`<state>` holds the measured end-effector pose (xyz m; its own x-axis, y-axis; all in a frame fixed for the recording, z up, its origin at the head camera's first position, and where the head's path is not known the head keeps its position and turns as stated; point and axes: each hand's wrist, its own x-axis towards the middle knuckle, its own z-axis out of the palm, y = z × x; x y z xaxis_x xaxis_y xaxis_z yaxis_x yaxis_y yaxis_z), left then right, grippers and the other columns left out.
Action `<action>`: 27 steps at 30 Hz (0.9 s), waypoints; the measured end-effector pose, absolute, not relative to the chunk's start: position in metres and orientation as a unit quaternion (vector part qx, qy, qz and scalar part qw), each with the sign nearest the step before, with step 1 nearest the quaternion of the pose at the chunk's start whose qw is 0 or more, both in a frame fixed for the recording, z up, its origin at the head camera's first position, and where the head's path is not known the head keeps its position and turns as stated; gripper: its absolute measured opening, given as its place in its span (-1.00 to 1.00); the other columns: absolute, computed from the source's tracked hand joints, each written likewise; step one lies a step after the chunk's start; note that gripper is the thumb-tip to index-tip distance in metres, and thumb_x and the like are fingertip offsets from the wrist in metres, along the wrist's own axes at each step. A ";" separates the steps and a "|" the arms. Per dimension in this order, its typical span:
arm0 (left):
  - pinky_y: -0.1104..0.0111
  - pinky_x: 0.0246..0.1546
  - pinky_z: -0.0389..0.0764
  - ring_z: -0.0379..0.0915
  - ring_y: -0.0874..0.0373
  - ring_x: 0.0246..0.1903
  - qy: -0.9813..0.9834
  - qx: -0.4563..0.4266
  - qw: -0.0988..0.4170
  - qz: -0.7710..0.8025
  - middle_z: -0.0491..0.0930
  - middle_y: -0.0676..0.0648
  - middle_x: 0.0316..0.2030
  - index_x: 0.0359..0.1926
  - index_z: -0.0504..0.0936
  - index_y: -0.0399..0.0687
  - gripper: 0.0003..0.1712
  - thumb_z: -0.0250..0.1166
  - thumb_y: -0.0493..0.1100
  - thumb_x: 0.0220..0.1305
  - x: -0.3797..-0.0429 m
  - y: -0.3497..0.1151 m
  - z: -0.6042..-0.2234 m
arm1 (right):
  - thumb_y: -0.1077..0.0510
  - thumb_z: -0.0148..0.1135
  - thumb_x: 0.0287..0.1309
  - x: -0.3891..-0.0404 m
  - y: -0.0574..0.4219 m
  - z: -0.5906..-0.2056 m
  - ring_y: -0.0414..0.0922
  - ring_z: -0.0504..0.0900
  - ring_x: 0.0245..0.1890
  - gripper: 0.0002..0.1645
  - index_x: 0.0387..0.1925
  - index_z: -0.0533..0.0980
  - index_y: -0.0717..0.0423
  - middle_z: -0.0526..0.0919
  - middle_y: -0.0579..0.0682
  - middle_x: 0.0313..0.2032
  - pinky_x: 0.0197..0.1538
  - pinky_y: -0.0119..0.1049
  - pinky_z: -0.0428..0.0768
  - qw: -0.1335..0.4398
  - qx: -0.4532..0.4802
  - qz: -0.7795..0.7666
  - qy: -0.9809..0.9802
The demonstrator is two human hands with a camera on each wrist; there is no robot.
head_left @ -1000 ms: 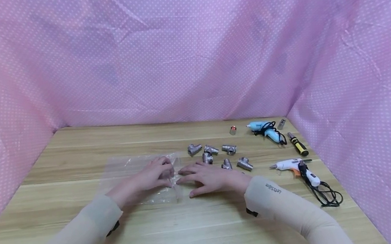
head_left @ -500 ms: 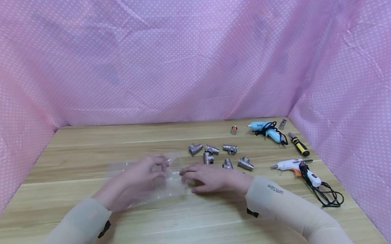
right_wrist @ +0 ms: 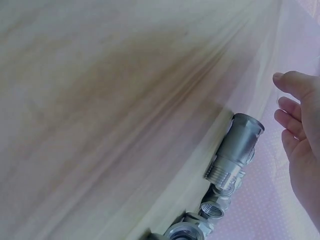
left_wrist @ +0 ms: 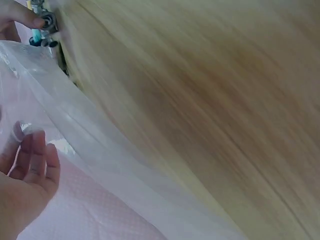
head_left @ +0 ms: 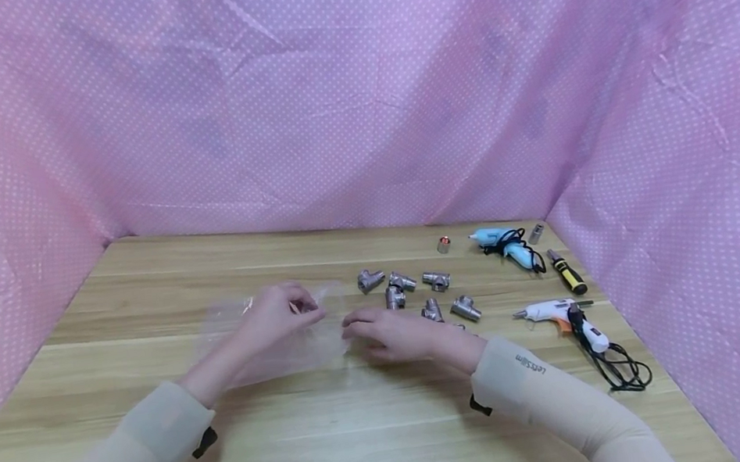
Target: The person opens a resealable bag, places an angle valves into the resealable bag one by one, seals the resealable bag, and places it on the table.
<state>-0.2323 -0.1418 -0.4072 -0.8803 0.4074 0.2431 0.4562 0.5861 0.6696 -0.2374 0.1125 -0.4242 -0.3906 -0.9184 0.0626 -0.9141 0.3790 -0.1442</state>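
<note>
A clear plastic bag [head_left: 291,356] lies on the wooden table under and around my left hand [head_left: 277,315]. The left hand's thumb and fingertips pinch the bag's film near its right end; in the left wrist view the film [left_wrist: 95,135] is lifted and stretched past those fingers. Beside that end is my right hand [head_left: 395,334], its fingers loosely bent. No object shows in its grasp in the right wrist view. Several metal tee pipe fittings [head_left: 465,309] lie just beyond and to the right of it; one fitting [right_wrist: 235,145] appears close to its fingers.
At the right are a blue glue gun [head_left: 507,249], a white glue gun [head_left: 552,310] with a black cord, and a yellow-black screwdriver [head_left: 568,274]. Two small metal cylinders [head_left: 444,244] stand toward the back. Pink dotted cloth [head_left: 325,111] surrounds the table [head_left: 331,457].
My left hand draws back slightly to the left, then pinches the bag's film and raises it. The right hand's spread fingers bend inward, staying close to the bag's end. The fittings stay put.
</note>
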 end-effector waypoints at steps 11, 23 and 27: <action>0.47 -0.46 0.54 0.49 0.01 -0.21 -0.859 -0.320 -0.022 -0.399 0.48 -0.24 0.11 0.10 0.54 -0.28 -0.51 0.15 -0.50 0.09 -0.232 -0.143 -0.411 | 0.26 0.15 0.20 -0.241 0.115 -0.426 -0.07 0.47 0.16 -0.63 0.06 0.52 0.09 0.48 0.09 0.15 0.24 -0.36 0.39 -0.042 -0.575 -0.102 0.811; 0.20 -0.12 0.58 0.36 -0.18 0.10 -0.853 -0.336 -0.041 -0.397 0.24 -0.18 0.34 0.30 0.34 -0.24 -0.32 0.20 -0.46 0.09 -0.228 -0.137 -0.408 | 0.30 0.20 0.14 -0.241 0.110 -0.430 0.00 0.40 0.23 -0.52 0.14 0.49 0.11 0.41 0.13 0.23 0.27 -0.24 0.38 -0.096 -0.558 -0.101 0.818; 0.41 -0.34 0.56 0.41 -0.16 -0.03 -0.854 -0.348 -0.033 -0.385 0.19 -0.21 0.35 0.24 0.38 -0.35 -0.29 0.18 -0.58 -0.04 -0.229 -0.137 -0.410 | 0.31 0.18 0.17 -0.242 0.110 -0.430 -0.04 0.47 0.16 -0.57 0.10 0.50 0.16 0.49 0.11 0.13 0.23 -0.30 0.42 -0.082 -0.551 -0.113 0.822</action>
<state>-0.2289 -0.1369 -0.4103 -0.7557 0.6199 0.2114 0.5692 0.4618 0.6803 -0.2422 0.1098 -0.4305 -0.3783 -0.8884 0.2599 -0.9256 0.3662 -0.0957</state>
